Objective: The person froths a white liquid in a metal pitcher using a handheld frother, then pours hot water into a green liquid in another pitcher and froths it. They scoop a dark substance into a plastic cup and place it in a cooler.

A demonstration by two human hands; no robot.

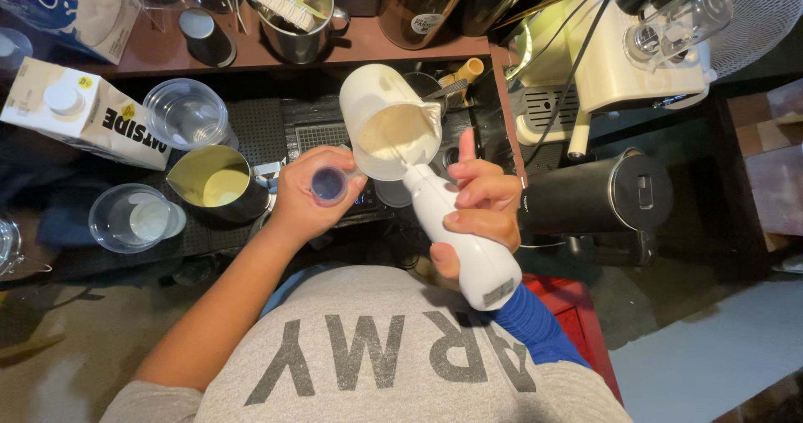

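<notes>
Counter: the dark work surface (276, 122) fills the view from nine o'clock through twelve, with a black ribbed mat under most of what stands there.
Coffee machine: a cream machine (619, 63) sits at one to two o'clock, a clear glass lying on top of it.
Kettle: a black electric kettle (598, 193) stands at three o'clock, just beside my right hand.
Cartons: a white carton with a round cap (79, 114) lies on its side at ten o'clock; a blue and white carton (71, 9) is beyond it at eleven.
White pitcher: the white pitcher (389, 122) is at the centre, tilted so its mouth faces me, with pale creamy liquid inside; it hangs above the counter between my two hands.
Frother: a white handheld frother (460, 231) runs from five o'clock up toward the pitcher, its thin shaft dipping into the liquid.
Steel jug: a metal jug (219, 185) with yellowish liquid stands at nine o'clock, just beside my left hand.
Clear cups: one plastic cup (188, 114) stands at ten o'clock, another with a little white liquid (134, 216) at nine.
My left hand: my left hand (314, 193) is closed around the pitcher's handle side, gripping it at the lower left.
My right hand: my right hand (481, 210) is wrapped around the frother's body, index finger raised straight toward twelve.
</notes>
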